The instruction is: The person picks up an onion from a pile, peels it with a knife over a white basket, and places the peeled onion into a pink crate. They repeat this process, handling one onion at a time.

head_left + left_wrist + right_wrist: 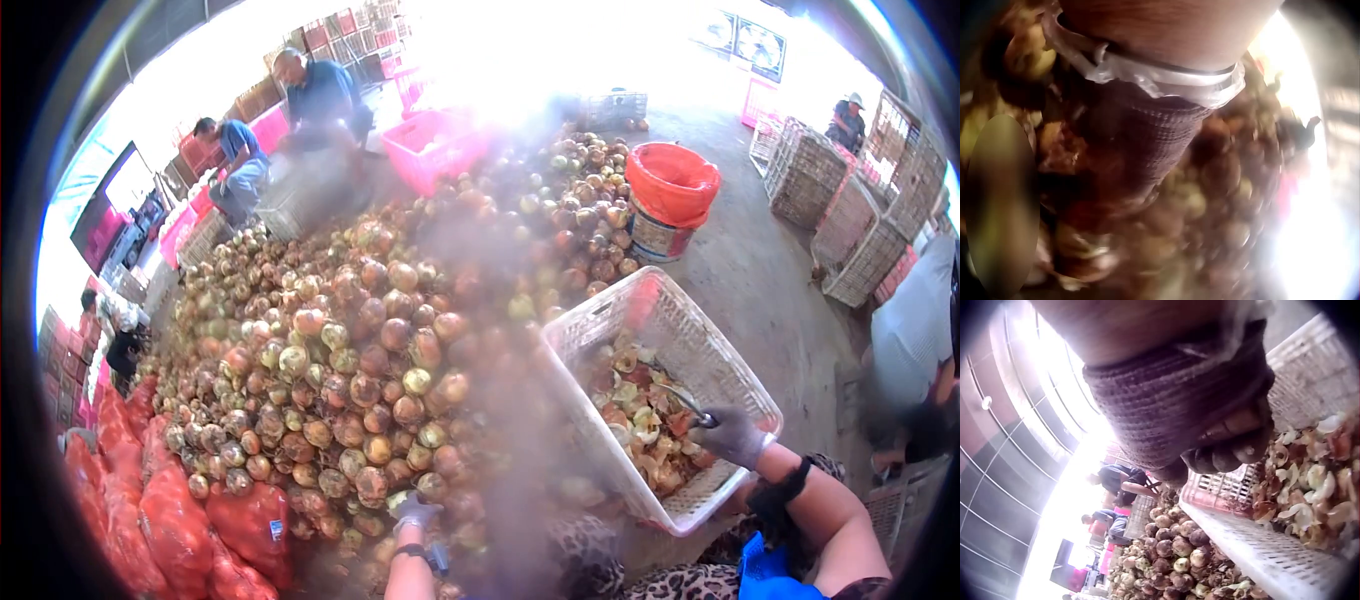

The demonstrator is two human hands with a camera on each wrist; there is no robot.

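Only the head view shows the curved tool [707, 420] the right hand [735, 437] grips above peels [640, 425] in the crate [724, 362]; the left hand [415, 512] is among piled onions [350, 380], its hold unclear. The sack [240, 515] bears an unreadable label [277, 530].

Onions [468, 217] at the head view's centre are blurred. Mid-frame in the left wrist view, the left hand [1147, 140] shows indistinct fingers.
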